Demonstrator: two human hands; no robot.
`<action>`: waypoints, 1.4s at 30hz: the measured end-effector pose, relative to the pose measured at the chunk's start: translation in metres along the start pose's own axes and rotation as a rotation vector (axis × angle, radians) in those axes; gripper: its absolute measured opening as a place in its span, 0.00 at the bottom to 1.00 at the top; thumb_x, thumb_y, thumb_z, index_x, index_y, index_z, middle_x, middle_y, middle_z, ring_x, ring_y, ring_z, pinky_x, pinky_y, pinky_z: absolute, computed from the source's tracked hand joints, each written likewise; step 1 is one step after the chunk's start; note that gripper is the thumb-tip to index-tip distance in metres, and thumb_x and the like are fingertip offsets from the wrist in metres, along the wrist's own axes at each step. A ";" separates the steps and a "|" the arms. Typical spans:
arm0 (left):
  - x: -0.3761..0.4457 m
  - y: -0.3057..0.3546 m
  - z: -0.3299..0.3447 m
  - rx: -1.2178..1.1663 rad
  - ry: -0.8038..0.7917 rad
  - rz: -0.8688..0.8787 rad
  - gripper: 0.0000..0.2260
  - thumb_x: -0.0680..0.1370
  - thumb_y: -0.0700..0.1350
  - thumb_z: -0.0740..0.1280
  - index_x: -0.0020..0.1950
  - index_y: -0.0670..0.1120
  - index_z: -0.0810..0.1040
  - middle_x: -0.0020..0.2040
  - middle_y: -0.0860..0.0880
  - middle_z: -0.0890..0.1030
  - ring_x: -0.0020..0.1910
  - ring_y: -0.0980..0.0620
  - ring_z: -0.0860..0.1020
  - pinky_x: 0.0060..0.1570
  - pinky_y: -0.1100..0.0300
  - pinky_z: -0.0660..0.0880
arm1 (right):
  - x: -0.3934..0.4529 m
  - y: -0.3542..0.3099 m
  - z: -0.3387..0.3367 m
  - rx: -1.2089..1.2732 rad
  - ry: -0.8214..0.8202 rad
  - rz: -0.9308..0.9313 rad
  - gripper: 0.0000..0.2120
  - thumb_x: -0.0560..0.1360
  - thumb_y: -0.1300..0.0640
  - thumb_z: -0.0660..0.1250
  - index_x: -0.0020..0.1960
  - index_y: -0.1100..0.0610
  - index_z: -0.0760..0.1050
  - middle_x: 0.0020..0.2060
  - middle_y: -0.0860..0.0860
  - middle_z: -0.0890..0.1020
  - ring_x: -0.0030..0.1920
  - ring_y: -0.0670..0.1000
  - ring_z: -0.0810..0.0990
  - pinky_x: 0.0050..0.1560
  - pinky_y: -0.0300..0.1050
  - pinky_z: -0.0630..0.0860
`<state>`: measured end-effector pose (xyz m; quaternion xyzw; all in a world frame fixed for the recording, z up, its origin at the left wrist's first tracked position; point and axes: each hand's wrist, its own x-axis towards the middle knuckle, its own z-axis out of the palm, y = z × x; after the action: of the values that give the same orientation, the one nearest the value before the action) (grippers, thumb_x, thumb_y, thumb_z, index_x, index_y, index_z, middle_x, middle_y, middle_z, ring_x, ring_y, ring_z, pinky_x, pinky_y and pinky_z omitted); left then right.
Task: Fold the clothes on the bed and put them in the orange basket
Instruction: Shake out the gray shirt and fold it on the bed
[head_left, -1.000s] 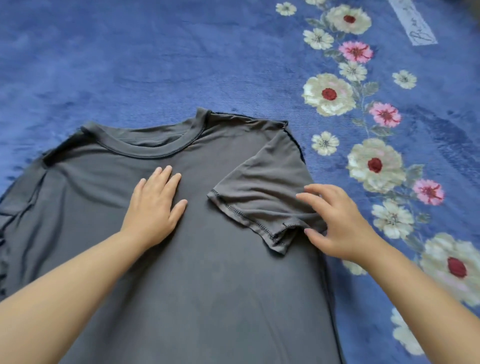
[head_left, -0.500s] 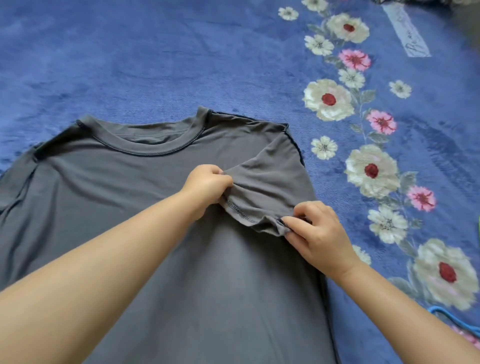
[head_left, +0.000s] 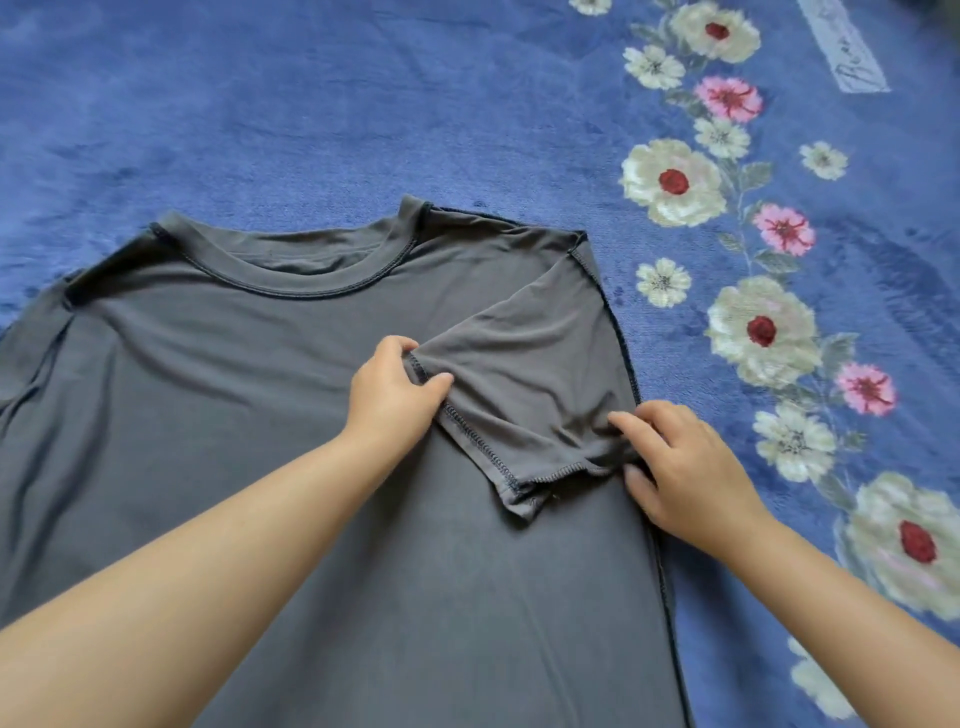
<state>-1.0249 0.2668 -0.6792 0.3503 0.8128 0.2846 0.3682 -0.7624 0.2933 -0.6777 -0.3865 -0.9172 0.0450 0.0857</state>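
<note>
A dark grey T-shirt (head_left: 234, 415) lies spread flat on the blue bed cover, its collar at the far side. Its right sleeve (head_left: 530, 384) is folded inward over the chest. My left hand (head_left: 395, 389) pinches the sleeve's hem at its upper corner, thumb on top of the cloth. My right hand (head_left: 685, 467) grips the sleeve's lower part near the shirt's right side seam, fingers curled into the fabric. The shirt's left sleeve runs out of view at the left. No orange basket is in view.
The bed cover (head_left: 311, 104) is blue plush with a band of white and pink flowers (head_left: 763, 332) down the right side. A pale label patch (head_left: 844, 47) lies at the top right.
A second ago my left hand lay flat on the chest and my right hand rested open on the sleeve; both now grip the folded sleeve's hem, which has been drawn flatter.
</note>
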 end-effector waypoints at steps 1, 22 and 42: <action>0.003 0.000 0.000 -0.051 0.010 -0.013 0.20 0.73 0.42 0.70 0.63 0.43 0.70 0.57 0.43 0.76 0.59 0.42 0.74 0.57 0.56 0.70 | 0.002 0.001 -0.001 -0.011 -0.028 0.001 0.14 0.65 0.61 0.54 0.48 0.61 0.71 0.35 0.58 0.75 0.31 0.59 0.74 0.27 0.44 0.73; 0.040 -0.066 -0.022 0.772 0.308 0.661 0.22 0.74 0.48 0.54 0.62 0.40 0.76 0.63 0.40 0.76 0.63 0.42 0.71 0.62 0.49 0.58 | 0.179 0.024 0.006 -0.159 -0.284 0.197 0.20 0.76 0.60 0.51 0.63 0.58 0.73 0.61 0.55 0.75 0.65 0.57 0.64 0.60 0.49 0.62; 0.049 -0.071 -0.015 0.738 0.411 0.700 0.21 0.72 0.49 0.55 0.60 0.42 0.77 0.61 0.42 0.78 0.63 0.47 0.65 0.62 0.50 0.58 | 0.158 -0.024 0.018 -0.091 0.132 0.376 0.22 0.72 0.56 0.55 0.61 0.66 0.73 0.63 0.66 0.71 0.64 0.67 0.68 0.64 0.61 0.63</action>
<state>-1.0860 0.2595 -0.7419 0.6429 0.7489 0.1484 -0.0622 -0.8911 0.3896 -0.6723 -0.5564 -0.8224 -0.0065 0.1182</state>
